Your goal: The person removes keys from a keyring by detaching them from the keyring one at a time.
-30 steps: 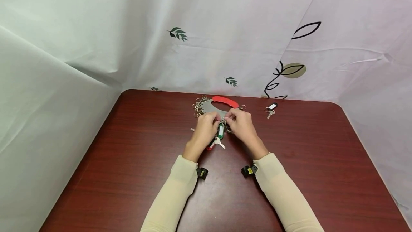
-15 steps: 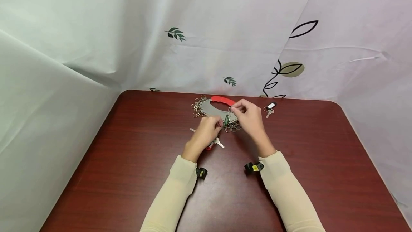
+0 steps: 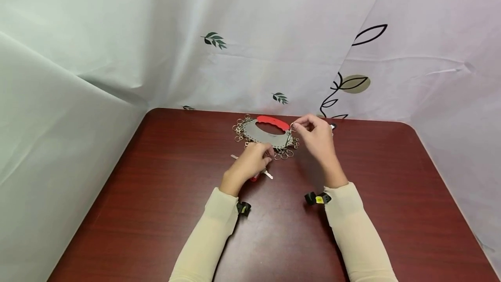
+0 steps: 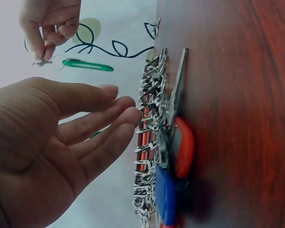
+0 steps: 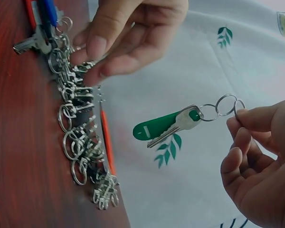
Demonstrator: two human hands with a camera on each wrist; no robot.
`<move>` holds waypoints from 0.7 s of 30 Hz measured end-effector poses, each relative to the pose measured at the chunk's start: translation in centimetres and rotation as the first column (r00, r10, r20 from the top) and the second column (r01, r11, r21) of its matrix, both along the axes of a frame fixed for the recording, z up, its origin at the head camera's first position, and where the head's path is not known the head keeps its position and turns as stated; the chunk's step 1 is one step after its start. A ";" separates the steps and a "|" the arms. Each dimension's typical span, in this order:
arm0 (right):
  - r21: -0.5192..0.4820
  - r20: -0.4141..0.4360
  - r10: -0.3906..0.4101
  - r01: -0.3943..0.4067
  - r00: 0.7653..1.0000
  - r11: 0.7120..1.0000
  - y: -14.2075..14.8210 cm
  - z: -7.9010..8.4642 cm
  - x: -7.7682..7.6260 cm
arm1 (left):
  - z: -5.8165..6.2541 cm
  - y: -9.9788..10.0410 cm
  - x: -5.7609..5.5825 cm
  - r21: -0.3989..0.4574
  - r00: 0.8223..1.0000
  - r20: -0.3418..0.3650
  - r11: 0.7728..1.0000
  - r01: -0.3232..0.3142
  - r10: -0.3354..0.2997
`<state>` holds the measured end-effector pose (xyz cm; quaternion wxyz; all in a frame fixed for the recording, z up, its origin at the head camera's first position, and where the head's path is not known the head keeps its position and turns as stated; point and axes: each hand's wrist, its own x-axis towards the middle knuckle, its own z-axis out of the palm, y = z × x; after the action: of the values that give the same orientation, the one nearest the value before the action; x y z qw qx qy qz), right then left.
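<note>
Could shove the rack (image 3: 256, 133) askew if bumped from the near side. Could disturb the red tag (image 4: 186, 156) and blue tag (image 4: 166, 194) by dropping the left hand (image 3: 252, 159), released and holding nothing, with fingers loosely extended near both. Could snag the green tag (image 5: 154, 128) among the clips (image 5: 80, 90) if swung low, given such closeness to the rack's right end. Could drop it from the right hand (image 3: 317, 138), grasping just one ring (image 5: 235, 105) between thumb and fingertip; blame a slip on thin wire. Could brush the black tag (image 3: 333, 125), mostly hidden beyond that hand, by drifting right. Looks long, rounded, solid green; paired with one silver key (image 5: 178, 126), then small linked rings up to the pinch. Dangling below the right hand, apart from the clips in both wrist views.
</note>
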<state>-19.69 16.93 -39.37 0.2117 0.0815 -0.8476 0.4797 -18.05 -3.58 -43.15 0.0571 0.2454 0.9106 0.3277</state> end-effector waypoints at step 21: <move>0.130 -0.028 -0.113 0.116 0.993 0.985 6.7 1.4 -0.6 | 0.4 -3.9 0.2 -0.129 0.948 -0.317 0.992 -0.017 -0.025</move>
<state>-20.24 23.64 -37.93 0.2418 0.0512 -0.8783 0.4093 -17.81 -7.51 -42.72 -0.0739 0.2925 0.9268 0.2239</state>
